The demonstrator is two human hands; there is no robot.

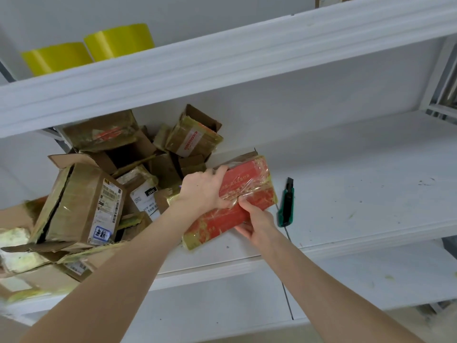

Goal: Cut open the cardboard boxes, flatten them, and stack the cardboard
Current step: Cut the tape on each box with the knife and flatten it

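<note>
A red box (249,186) wrapped in glossy clear tape lies tilted on the white middle shelf (358,184). My left hand (202,191) grips its left side, fingers curled over the far edge. My right hand (257,224) holds its near right edge, with the thumb on top by the tape seam. A green and black utility knife (286,204) lies on the shelf just right of the box, touched by neither hand. A pile of taped brown cardboard boxes (84,201) fills the shelf's left part.
Two yellow tape rolls (118,40) stand on the upper shelf at the left. A lower white shelf (371,273) runs below my arms. The middle shelf stretches bare to the right of the knife, with small scraps on it.
</note>
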